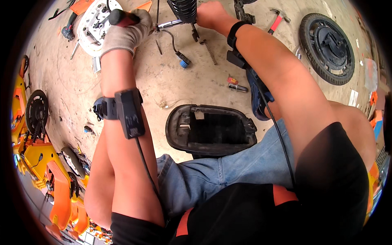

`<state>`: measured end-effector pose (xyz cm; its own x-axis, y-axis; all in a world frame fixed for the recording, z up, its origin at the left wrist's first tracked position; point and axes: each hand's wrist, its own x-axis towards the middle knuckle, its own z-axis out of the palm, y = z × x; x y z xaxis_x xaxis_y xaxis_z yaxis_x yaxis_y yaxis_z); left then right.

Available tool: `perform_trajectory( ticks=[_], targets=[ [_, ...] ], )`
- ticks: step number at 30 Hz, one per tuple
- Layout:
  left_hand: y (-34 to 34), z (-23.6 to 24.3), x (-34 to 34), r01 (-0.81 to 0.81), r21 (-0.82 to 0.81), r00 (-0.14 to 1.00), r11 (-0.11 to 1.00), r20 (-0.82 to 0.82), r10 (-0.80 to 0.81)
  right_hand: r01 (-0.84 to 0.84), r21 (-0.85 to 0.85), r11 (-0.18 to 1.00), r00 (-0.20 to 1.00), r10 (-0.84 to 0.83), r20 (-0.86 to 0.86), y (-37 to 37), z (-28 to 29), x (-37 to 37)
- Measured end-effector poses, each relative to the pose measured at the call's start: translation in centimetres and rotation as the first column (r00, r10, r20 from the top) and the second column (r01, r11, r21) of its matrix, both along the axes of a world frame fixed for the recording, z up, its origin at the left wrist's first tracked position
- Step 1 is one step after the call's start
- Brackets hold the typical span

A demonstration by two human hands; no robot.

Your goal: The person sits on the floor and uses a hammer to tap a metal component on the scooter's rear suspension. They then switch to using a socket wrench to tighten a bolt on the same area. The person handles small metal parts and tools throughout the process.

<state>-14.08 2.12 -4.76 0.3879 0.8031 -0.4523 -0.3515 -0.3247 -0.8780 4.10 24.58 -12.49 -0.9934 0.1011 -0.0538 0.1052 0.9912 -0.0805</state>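
Head view: at the upper left, the gloved left hand [131, 34] curls around a black-and-red tool handle [122, 18], its knit fabric grey and soiled. At the top centre, the bare right hand [211, 15] is bent beside a black coil-spring shock absorber [182, 10]; its fingers are partly hidden, so I cannot tell what it grips. A chrome tool shaft [170, 24] lies between glove and coils, and the upper edge cuts the shock off. Just below are a blue-tipped cable connector [184, 63] and a thin loose spring [209, 53].

A white tray [84, 41] of metal parts sits at the upper left, partly covered by the glove, near a power drill [70, 27]. At the upper right lie a red-handled claw hammer [278, 20] and a treaded black wheel [348, 45]. Stained, scuffed beige concrete floor [141, 79] spreads beneath. At the centre, a hollow black plastic bin [177, 136] stands before the denim-clad lap. Glossy orange-and-yellow vehicle bodies [60, 204] crowd the lower left.
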Motion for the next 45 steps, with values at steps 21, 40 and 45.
perform_trajectory(
  ticks=[21,40,45],
  targets=[
    [-3.0,-0.2,16.8,0.041,-0.83,-0.556,0.556,-0.481,-0.678,-0.047,-0.255,0.966,0.95,0.122,0.287,0.4,3.7,-2.1],
    [0.0,-1.7,20.7,-0.058,-0.979,-0.564,0.193,-0.128,-0.816,-0.052,-0.192,0.98,0.956,0.104,0.273,0.3,2.4,-2.4],
    [-2.4,-3.1,17.7,-0.152,-0.976,-0.966,0.156,0.18,0.188,0.0,-0.134,0.991,0.98,0.027,0.196,-0.4,0.8,-2.6]
  ],
)
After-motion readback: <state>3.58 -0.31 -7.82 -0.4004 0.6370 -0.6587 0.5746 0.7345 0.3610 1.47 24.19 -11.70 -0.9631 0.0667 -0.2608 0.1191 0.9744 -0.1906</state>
